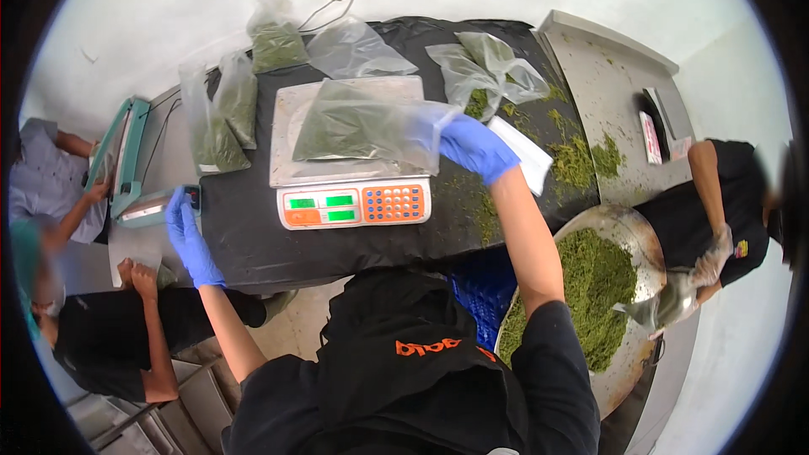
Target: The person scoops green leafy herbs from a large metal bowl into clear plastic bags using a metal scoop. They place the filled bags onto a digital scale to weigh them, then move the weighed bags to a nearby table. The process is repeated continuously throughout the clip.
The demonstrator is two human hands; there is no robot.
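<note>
One bag [337, 122] of green stuff is the main thing here: the right hand [476, 145], in a blue glove, has its grip closed on the clear end (bit blurry there), and the full part lies flat on the scale [354, 202], green displays lit. Left hand [192, 240], also gloved, has nothing in its grip, fingers loosely extended just beside a teal sealer [152, 209]; can't tell if they touch. Around the scale on the black-covered worktop [240, 240]: filled bags [221, 131] to the left and behind, a clear bag [358, 49] behind, a couple more bags [484, 76] back right, plus white paper [524, 156] and loose green bits [573, 164]. Lower right, a big pan [650, 244] holds a green heap [590, 286], with a blue crate [484, 295] next to it. Co-worker on the far right holds a small pouch [666, 307] in a gloved hand, others are off left.
</note>
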